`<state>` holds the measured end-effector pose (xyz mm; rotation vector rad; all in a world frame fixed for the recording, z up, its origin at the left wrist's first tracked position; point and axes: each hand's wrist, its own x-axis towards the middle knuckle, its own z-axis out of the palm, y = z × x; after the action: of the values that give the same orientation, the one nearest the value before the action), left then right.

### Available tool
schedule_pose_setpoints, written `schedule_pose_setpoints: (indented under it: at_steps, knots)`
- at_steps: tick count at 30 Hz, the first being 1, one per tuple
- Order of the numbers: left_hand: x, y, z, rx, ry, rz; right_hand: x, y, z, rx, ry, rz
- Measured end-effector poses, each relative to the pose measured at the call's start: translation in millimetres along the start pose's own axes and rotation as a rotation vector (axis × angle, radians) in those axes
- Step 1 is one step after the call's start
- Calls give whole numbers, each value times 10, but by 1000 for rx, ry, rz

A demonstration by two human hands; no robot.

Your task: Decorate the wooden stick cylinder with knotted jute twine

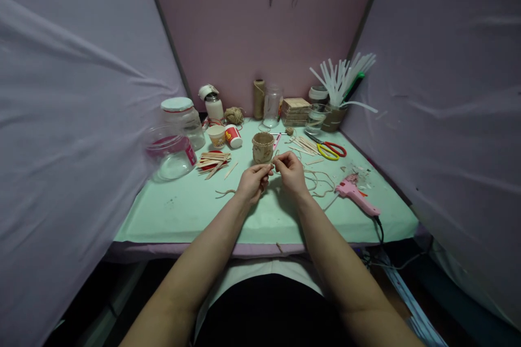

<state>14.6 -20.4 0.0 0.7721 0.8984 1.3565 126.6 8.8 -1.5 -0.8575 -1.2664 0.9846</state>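
Note:
My left hand (pixel 254 181) and my right hand (pixel 289 169) meet over the middle of the table, both with fingers pinched on twine. One end of the twine (pixel 225 193) sticks out to the left of my left hand; loose loops (pixel 323 180) lie to the right of my right hand. The small piece between my fingertips is mostly hidden. Just behind my hands stands a small twine-trimmed pot (pixel 262 148), upright, touched by neither hand as far as I can tell.
A pink glue gun (pixel 358 197) with a black cable lies at the right, scissors (pixel 329 150) behind it. Wooden sticks (pixel 214 162) and a glass bowl (pixel 171 160) are at the left. Jars, paper cups, twine, wooden squares (pixel 296 112) and glue sticks (pixel 340 80) line the back.

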Motion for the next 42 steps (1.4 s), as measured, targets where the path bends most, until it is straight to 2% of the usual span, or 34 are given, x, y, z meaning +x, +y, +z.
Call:
schedule_pose_setpoints:
  at_steps: [6, 12, 14, 21, 25, 32, 42]
  knots:
    - [-33, 18, -36, 95, -66, -33, 52, 9, -66, 88, -34, 38]
    - [-23, 5, -15, 311, -31, 132, 55, 24, -66, 72, 5, 60]
    - [-32, 10, -3, 338, -27, 139, 58, 19, -69, 68, -3, 63]
    - [-4, 20, 5, 103, -54, -14, 24, -2, -52, 50, -118, 60]
    - [15, 45, -36, 45, -77, -55, 20, 15, -58, -111, -126, -33]
    - [22, 47, -62, -5, -15, -64, 29, 17, -87, -303, -82, -130]
    - [39, 9, -59, 56, 42, 37, 9, -11, -79, -351, -88, -99]
